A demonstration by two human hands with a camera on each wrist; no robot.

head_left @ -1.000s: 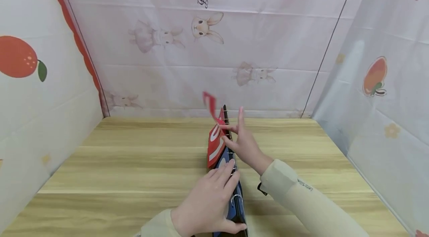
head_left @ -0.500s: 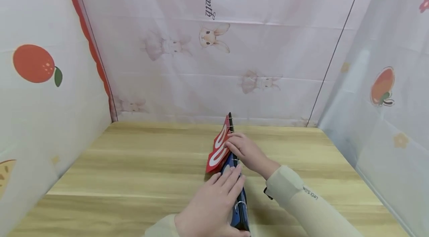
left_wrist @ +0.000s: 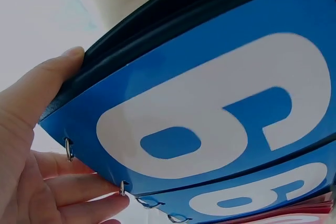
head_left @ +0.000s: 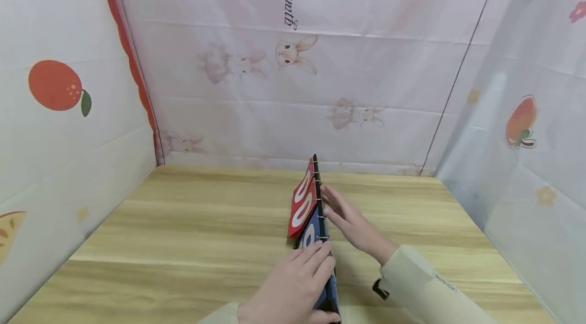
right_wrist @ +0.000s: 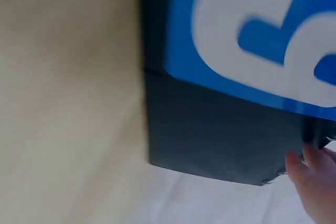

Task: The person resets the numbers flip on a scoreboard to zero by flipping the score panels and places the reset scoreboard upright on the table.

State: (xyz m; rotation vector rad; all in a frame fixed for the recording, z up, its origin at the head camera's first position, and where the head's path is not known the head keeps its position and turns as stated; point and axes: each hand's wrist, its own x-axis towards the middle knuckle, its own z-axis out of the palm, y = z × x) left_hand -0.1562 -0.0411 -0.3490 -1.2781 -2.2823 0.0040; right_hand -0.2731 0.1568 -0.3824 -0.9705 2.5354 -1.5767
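Note:
A flip scoreboard (head_left: 319, 201) stands like a tent on the table, running away from me. Red number cards (head_left: 303, 212) hang on its left face at the far end, and a blue card (head_left: 311, 231) shows nearer. My left hand (head_left: 290, 286) grips the near end, thumb at the end edge and fingers over the ringed top. In the left wrist view, blue cards (left_wrist: 231, 98) with a white 6 hang beside that thumb. My right hand (head_left: 354, 225) is at the right side by the top edge, fingers extended; whether they touch is unclear. The right wrist view shows its fingertips (right_wrist: 310, 166) near the rings.
The wood-grain table (head_left: 197, 232) extends to both sides of the scoreboard. Printed cloth walls (head_left: 238, 125) enclose it at the back, left and right. A black strap end (head_left: 380, 288) hangs under the right sleeve (head_left: 426, 283).
A red card was swinging over by the right hand a second ago; it now lies against the left face. My right hand has moved off the top edge to the right.

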